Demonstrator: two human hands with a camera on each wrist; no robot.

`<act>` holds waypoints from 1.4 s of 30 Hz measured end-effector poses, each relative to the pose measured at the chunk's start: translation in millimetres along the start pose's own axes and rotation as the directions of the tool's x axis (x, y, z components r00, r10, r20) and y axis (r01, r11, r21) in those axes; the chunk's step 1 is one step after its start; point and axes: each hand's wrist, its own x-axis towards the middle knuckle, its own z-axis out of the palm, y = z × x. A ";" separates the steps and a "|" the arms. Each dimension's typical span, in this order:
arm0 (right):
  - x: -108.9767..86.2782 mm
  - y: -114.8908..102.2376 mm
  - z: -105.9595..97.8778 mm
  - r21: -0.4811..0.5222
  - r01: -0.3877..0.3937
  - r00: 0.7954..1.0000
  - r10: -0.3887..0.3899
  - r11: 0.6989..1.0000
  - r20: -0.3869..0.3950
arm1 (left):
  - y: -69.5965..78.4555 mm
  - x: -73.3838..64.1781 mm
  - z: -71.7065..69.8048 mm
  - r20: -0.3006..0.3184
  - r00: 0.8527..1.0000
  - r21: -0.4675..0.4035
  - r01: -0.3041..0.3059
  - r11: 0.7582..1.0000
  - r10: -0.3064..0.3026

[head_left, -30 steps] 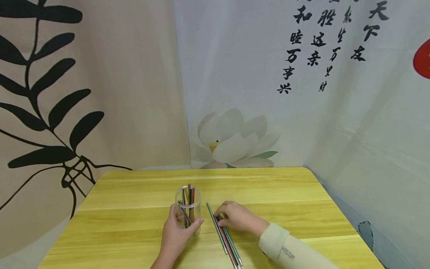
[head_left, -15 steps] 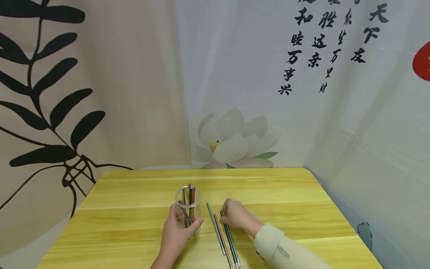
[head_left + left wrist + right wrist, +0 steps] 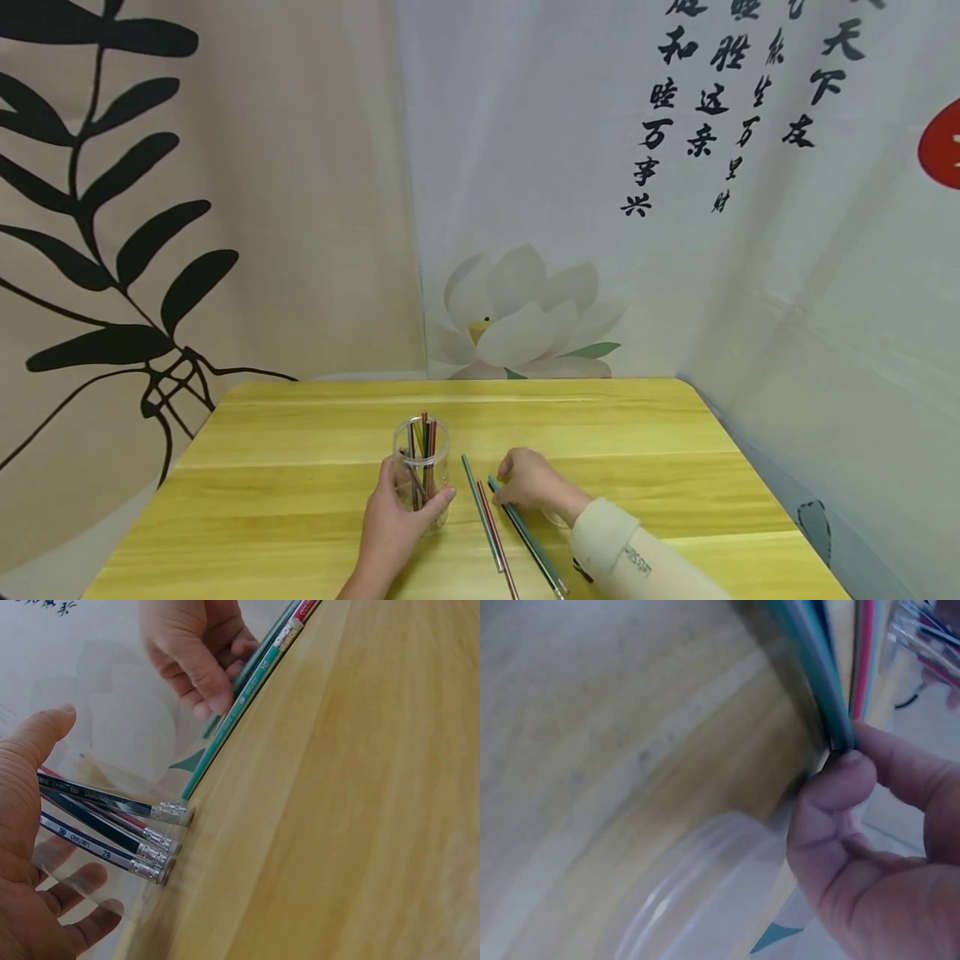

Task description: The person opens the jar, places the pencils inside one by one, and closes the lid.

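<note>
My left hand [image 3: 393,529] grips a clear plastic cup [image 3: 421,462] standing on the table, thumb and fingers around its side. Inside the cup several pencils [image 3: 97,847] lean, their metal-ringed ends at the bottom. My right hand [image 3: 536,483] is to the right of the cup, pinching the far end of a teal pencil [image 3: 821,667] between thumb and forefinger. A dark pencil [image 3: 528,542] lies along the teal one, close by the fingertips. Just left of them, a red pencil [image 3: 498,546] and another teal pencil [image 3: 480,508] lie side by side on the table.
A clear round lid [image 3: 712,862] lies beside my right wrist, partly hidden by the sleeve [image 3: 637,554] in the head view. The wooden table [image 3: 300,467] reaches back to a printed cloth [image 3: 525,167] with a lotus and black writing.
The right hand has shifted right, and the teal and dark pencils by it have moved apart from the red one, their near ends swung right. The left hand keeps holding the cup.
</note>
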 end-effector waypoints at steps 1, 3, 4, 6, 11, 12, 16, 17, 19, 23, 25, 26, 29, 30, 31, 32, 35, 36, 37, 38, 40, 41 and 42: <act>-0.5 0.9 -1.6 0.022 0.008 1.000 -0.009 1.000 0.004 | -0.2 -0.4 -0.5 0.001 1.000 0.002 0.001 1.000 -0.001; -1.5 0.2 -6.7 0.057 0.030 1.000 -0.030 0.998 0.002 | 0.1 -1.2 -1.8 0.004 1.000 0.003 0.001 1.000 -0.001; -2.0 -1.4 -10.4 0.065 0.050 0.999 -0.050 0.997 -0.006 | 0.3 -1.4 -2.4 0.004 1.000 0.003 0.002 1.000 -0.002; -3.2 -7.9 -20.2 0.075 0.096 0.995 -0.093 0.993 -0.036 | 0.6 -1.3 -3.3 0.006 1.000 0.001 0.001 1.000 -0.001; -13.0 -45.6 -54.2 0.062 0.254 0.941 -0.232 0.965 -0.246 | 0.3 0.1 -3.9 0.003 1.000 0.005 -0.009 1.000 0.009; -17.0 -55.7 -61.2 0.064 0.305 0.911 -0.272 0.950 -0.309 | 0.3 0.3 -3.9 0.000 1.000 0.008 -0.010 1.000 0.010; -37.1 -94.4 -81.8 0.027 0.608 0.642 -0.472 0.793 -0.604 | 0.9 1.0 -4.2 -0.009 1.000 0.017 -0.002 1.000 0.002; -42.4 -103.0 -84.2 0.003 0.686 0.547 -0.513 0.728 -0.662 | 1.3 1.2 -4.3 -0.009 1.000 0.018 -0.001 1.000 0.001; -51.3 -117.6 -84.8 -0.050 0.805 0.364 -0.558 0.591 -0.746 | 1.8 1.4 -3.8 -0.005 1.000 0.011 0.002 1.000 -0.002; -58.4 -135.7 -72.2 -0.069 0.911 0.199 -0.580 0.406 -0.790 | 1.8 1.4 -1.7 0.002 1.000 -0.003 -0.004 1.000 0.004; -54.4 -137.7 -61.8 -0.045 0.919 0.212 -0.589 0.391 -0.779 | 1.2 1.1 -0.6 0.001 1.000 -0.006 -0.010 1.000 0.010; -50.8 -136.9 -56.3 -0.038 0.915 0.231 -0.599 0.402 -0.767 | 0.7 1.0 -0.2 0.000 1.000 -0.004 -0.014 1.000 0.014; -38.4 -129.9 -38.5 -0.035 0.884 0.307 -0.634 0.467 -0.709 | -0.6 0.8 0.5 0.001 1.000 -0.004 -0.026 1.000 0.026; -34.4 -126.3 -32.3 -0.041 0.869 0.334 -0.647 0.492 -0.686 | -1.0 1.0 0.8 0.002 1.000 -0.006 -0.029 1.000 0.029; -30.8 -122.4 -26.3 -0.053 0.856 0.356 -0.661 0.514 -0.660 | -1.3 1.3 1.0 0.003 0.999 -0.007 -0.032 0.999 0.032; -27.9 -118.7 -20.4 -0.066 0.845 0.376 -0.676 0.531 -0.634 | -1.6 1.7 1.1 0.002 0.999 -0.007 -0.036 0.999 0.036; -20.5 -108.1 -4.5 -0.108 0.818 0.422 -0.716 0.565 -0.556 | -2.7 3.1 1.3 -0.004 0.999 -0.007 -0.045 0.999 0.045; -18.3 -105.0 0.0 -0.121 0.811 0.434 -0.727 0.572 -0.533 | -3.0 3.4 1.1 -0.005 0.999 -0.007 -0.049 0.999 0.049; -16.4 -102.4 3.8 -0.134 0.807 0.440 -0.736 0.575 -0.515 | -3.3 3.7 0.9 -0.008 0.999 -0.004 -0.052 0.999 0.052; -15.2 -100.5 6.8 -0.147 0.800 0.447 -0.741 0.581 -0.501 | -3.7 3.9 0.7 -0.009 0.998 -0.004 -0.055 0.998 0.055; -13.3 -98.2 10.9 -0.166 0.789 0.459 -0.747 0.591 -0.481 | -4.3 3.9 0.3 -0.007 0.999 -0.007 -0.054 0.998 0.054; -13.2 -97.9 12.0 -0.176 0.783 0.465 -0.749 0.597 -0.472 | -4.7 3.8 0.1 -0.006 0.999 -0.009 -0.054 0.999 0.054; -13.5 -98.0 12.5 -0.186 0.774 0.473 -0.749 0.605 -0.464 | -4.9 3.4 -0.2 -0.006 0.999 -0.010 -0.050 0.999 0.050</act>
